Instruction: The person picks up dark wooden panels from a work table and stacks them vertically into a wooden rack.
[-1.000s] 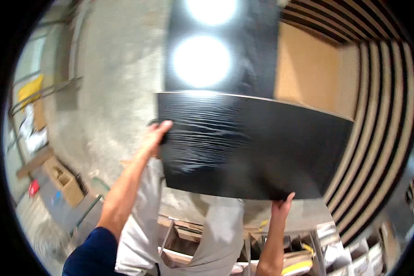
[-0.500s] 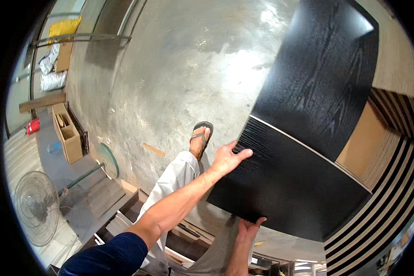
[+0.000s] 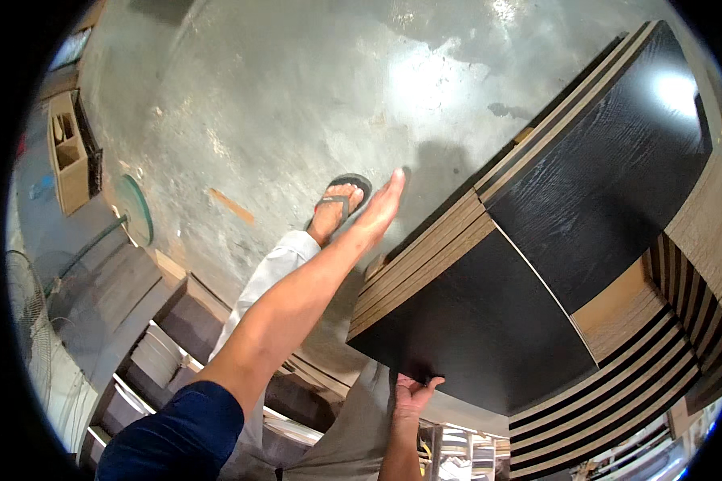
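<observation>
A black wood-grain panel lies on top of a stack of boards whose pale brown edges show in layers. Beyond a thin light seam, a second black panel lies against it. My left hand is off the stack, in the air beside its left side, fingers straight and flat, seen edge-on, holding nothing. At the near edge of the closer black panel, my right hand grips the rim, thumb showing and fingers partly hidden under the edge.
Striped slatted panels stand right of the stack. On the left are an open cardboard box, a green disc on a bar and a fan. Wooden compartments sit near my legs. A sandalled foot rests on the concrete floor.
My left hand has come off the panel's left edge and straightened out. My right hand stays at the near edge. The view has shifted, showing the stacked board edges.
</observation>
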